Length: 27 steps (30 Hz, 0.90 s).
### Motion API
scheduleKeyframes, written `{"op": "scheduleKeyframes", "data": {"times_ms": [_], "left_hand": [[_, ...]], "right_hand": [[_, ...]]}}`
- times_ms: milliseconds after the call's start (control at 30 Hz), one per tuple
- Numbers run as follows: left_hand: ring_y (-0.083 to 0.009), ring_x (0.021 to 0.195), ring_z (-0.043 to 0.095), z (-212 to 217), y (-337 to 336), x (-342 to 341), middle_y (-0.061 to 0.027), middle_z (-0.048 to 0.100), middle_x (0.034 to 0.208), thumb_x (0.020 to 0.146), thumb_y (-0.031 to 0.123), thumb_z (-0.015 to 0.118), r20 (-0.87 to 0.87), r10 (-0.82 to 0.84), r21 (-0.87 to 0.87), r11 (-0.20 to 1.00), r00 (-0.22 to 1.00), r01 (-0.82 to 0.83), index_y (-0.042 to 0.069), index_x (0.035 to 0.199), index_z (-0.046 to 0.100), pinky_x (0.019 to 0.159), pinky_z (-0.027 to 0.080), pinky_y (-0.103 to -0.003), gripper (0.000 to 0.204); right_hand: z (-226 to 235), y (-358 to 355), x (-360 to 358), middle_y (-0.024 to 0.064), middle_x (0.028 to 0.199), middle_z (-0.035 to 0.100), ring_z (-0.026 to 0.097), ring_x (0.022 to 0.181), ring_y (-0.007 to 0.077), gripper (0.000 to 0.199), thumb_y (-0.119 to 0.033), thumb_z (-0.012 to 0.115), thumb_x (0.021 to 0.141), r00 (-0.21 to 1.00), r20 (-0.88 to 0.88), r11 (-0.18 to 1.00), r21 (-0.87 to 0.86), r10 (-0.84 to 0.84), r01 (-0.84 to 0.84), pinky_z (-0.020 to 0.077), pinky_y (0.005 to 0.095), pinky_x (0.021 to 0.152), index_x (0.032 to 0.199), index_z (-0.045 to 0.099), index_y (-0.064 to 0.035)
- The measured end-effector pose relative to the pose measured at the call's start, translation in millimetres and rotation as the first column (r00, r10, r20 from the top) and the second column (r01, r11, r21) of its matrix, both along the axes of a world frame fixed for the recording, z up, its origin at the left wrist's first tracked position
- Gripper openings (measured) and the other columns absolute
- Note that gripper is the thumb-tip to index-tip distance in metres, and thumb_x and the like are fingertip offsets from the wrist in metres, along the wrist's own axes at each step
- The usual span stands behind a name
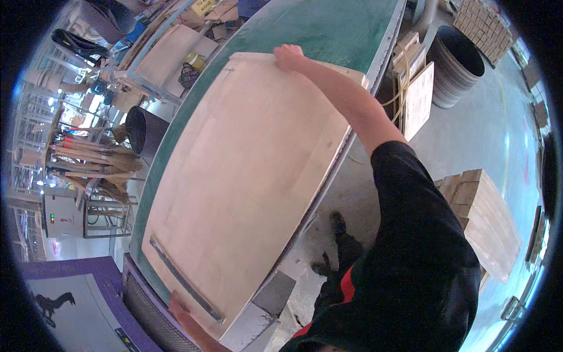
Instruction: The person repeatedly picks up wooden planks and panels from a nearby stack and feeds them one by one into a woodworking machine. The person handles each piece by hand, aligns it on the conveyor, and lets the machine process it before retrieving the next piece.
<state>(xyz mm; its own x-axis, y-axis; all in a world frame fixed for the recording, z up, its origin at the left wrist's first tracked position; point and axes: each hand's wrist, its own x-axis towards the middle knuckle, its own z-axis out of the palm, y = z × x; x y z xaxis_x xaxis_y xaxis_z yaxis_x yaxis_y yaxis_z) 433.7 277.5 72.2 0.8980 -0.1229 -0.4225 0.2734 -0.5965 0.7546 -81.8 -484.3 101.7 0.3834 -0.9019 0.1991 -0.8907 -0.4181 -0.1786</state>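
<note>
The person's right hand (288, 57) is closed on the far edge of a large, pale, rectangular wooden panel (240, 176), knuckles up; its fingertips are hard to make out. That arm reaches long and nearly straight across the panel's right corner, the black short sleeve filling much of the lower right. The left hand (180, 304) is at the near end's left edge, small and blurred, with its fingers indistinct, so I cannot tell whether it grips or merely rests; its forearm is cut off by the lower border.

The panel lies flat on a long green-topped table (328, 29), which runs out of view at the top. Near its close end sits a narrow dark-grey strip (186, 281), whether bar or groove being unclear. Beyond the table's left side hang straw brooms (97, 158); rightward stands a tall, round, dark bin (457, 64).
</note>
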Motion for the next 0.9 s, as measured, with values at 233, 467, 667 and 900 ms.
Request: {"op": "scheduleKeyframes", "data": {"times_ms": [233,467,667,900], "left_hand": [[-0.0302,0.108,0.055,-7,-75,25,-0.0176,0.057,0.117,0.088,0.023,0.055,-0.023,-0.039,-0.02,0.999,0.999,0.039,-0.005,0.119,0.054,0.092,0.044,-0.04,0.042],[-0.0302,0.11,0.055,-19,-79,58,-0.0148,0.056,0.122,0.091,0.02,0.052,-0.096,-0.014,-0.468,0.883,0.995,-0.033,-0.002,0.123,0.052,0.096,0.043,-0.042,0.039],[-0.0251,0.105,0.056,108,-113,-36,-0.0171,0.059,0.115,0.091,0.015,0.057,0.87,-0.409,0.391,0.912,0.273,0.121,-0.006,0.115,0.056,0.094,0.043,-0.036,0.032],[-0.0292,0.113,0.052,139,-85,-124,-0.0183,0.058,0.119,0.084,0.012,0.065,0.914,-0.205,0.106,0.954,0.35,0.282,-0.004,0.115,0.057,0.101,0.037,-0.04,0.035]], "right_hand": [[-19,-66,15,0.0155,0.103,0.067,0.065,0.096,0.0331,0.031,-0.024,0.06,0.08,0.993,-0.11,0.999,0.011,0.052,-0.051,0.0537,0.0446,0.078,0.106,0.065,-0.0074],[-39,-58,-11,0.0143,0.114,0.063,0.057,0.11,0.0333,0.042,-0.042,0.051,0.088,0.997,0.003,0.985,0.152,-0.081,0.08,0.0443,0.0458,0.095,0.111,0.062,-0.0083],[-22,9,-98,0.0224,0.101,0.063,0.059,0.097,0.0399,0.046,-0.044,0.053,0.089,0.994,0.077,0.991,-0.1,-0.077,0.084,0.0471,0.0484,0.083,0.099,0.063,-0.0011],[-20,75,-143,0.0245,0.094,0.064,0.062,0.091,0.0419,0.053,-0.049,0.061,0.083,0.984,0.137,0.988,-0.092,-0.11,0.123,0.0497,0.0456,0.078,0.102,0.063,0.0001]]}}
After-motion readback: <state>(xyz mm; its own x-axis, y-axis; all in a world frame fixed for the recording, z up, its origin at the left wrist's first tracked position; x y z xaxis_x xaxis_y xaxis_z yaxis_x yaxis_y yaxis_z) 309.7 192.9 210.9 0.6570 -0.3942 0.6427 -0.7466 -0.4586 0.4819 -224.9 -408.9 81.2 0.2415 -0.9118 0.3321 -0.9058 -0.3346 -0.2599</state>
